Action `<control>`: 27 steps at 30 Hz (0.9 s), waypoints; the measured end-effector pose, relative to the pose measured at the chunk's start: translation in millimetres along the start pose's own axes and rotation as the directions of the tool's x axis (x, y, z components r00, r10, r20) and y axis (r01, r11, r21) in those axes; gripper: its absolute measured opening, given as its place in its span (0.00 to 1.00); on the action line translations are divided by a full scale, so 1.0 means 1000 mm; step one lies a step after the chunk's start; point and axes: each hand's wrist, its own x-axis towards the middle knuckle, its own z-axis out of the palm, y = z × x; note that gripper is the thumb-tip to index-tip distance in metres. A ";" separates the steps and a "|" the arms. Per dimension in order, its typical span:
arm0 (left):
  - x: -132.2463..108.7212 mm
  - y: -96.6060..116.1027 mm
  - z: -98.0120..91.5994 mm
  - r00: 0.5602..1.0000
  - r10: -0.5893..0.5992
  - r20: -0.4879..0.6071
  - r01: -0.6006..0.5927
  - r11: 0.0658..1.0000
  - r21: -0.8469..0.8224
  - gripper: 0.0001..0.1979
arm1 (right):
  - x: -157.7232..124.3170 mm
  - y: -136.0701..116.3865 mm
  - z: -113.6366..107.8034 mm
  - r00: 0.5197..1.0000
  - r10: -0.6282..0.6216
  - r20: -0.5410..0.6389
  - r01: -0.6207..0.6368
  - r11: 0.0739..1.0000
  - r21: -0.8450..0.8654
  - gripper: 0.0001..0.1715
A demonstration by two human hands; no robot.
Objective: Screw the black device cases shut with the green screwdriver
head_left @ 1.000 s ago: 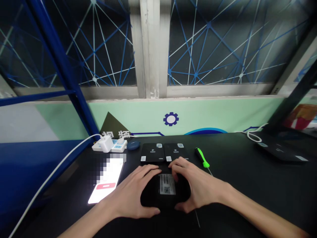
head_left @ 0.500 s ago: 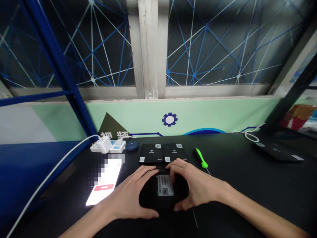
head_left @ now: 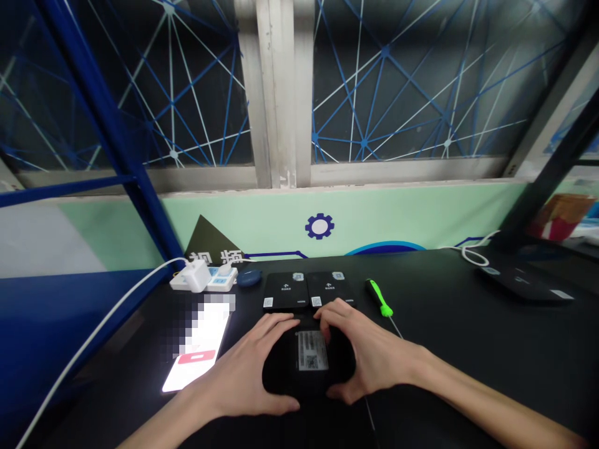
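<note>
A flat black device with a white label [head_left: 309, 365] lies on the black table [head_left: 468, 349] in front of me. My left hand [head_left: 246, 371] grips its left side, thumb under the near edge and fingers over the far edge. My right hand [head_left: 369, 352] grips the right side the same way. Just beyond it lie two more black devices side by side, the left one [head_left: 285, 290] and the right one [head_left: 331, 288], each with small white labels.
A green-handled screwdriver [head_left: 380, 298] lies right of the devices. A lit phone [head_left: 199, 346] rests at the left. Behind it are a white power strip with a charger [head_left: 203, 277] and cable, and a dark blue oval object [head_left: 249, 277]. Another black device [head_left: 524, 280] sits far right.
The view has shifted slightly. Both hands stay gripped on the black device, which has hardly moved.
</note>
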 end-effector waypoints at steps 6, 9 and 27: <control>0.001 0.001 0.000 1.000 0.004 0.004 -0.004 1.000 -0.028 0.49 | -0.001 -0.005 0.000 1.000 0.023 -0.003 -0.023 0.999 -0.026 0.35; 0.001 0.000 0.001 1.000 0.006 0.001 -0.006 0.999 -0.034 0.49 | 0.000 -0.005 0.000 0.999 0.041 -0.003 -0.041 0.999 -0.023 0.34; -0.006 -0.005 0.003 0.999 0.045 0.021 -0.048 0.978 0.204 0.41 | 0.001 0.000 -0.007 0.996 0.003 0.087 -0.001 1.000 -0.023 0.34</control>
